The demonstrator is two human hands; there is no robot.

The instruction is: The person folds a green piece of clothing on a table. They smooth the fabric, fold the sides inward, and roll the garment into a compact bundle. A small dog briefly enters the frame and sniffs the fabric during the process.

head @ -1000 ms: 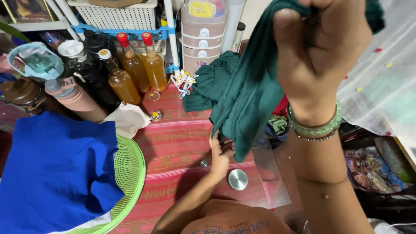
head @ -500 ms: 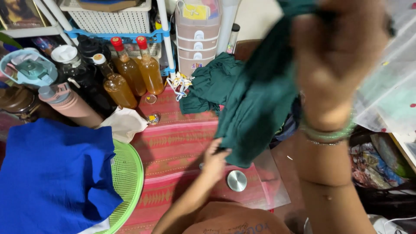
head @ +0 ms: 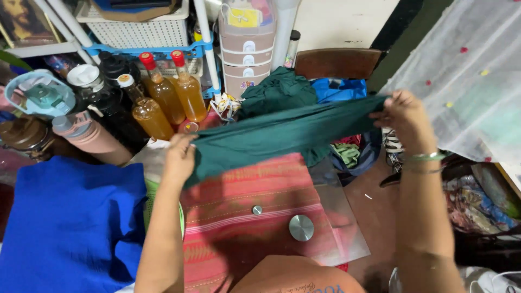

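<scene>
Far left, near: a big blue cloth [head: 65, 228] piled over a green basket [head: 149, 198]. Behind it, far: a pink flask [head: 89, 138], a dark jug [head: 111, 100], and three bottles of amber liquid [head: 168, 95], two with red caps, one with a white cap. Higher up: a white basket [head: 144, 30] on a blue shelf.

Left hand [head: 179, 157]: fingers closed, pinching one end of the green cloth [head: 282, 133]. Cloth stretched flat in the air between both hands, above a red striped mat [head: 244, 195] under a clear sheet. Two round silver lids [head: 301, 228] on that sheet, near.

Middle, far: a small set of plastic drawers [head: 247, 49], with a yellow label up top and a tiny bright sticker low down. Beside it, more green cloth [head: 279, 89] in a heap.

Right hand [head: 404, 116]: fingers closed, pinching the other end, bangles on the wrist. Far right: a white net curtain [head: 467, 76] with coloured dots.

Could go wrong: left end swinging back and knocking the tall bottles, so close behind. Could also slip from a loose pinch and fall in a lump on the mat.
</scene>
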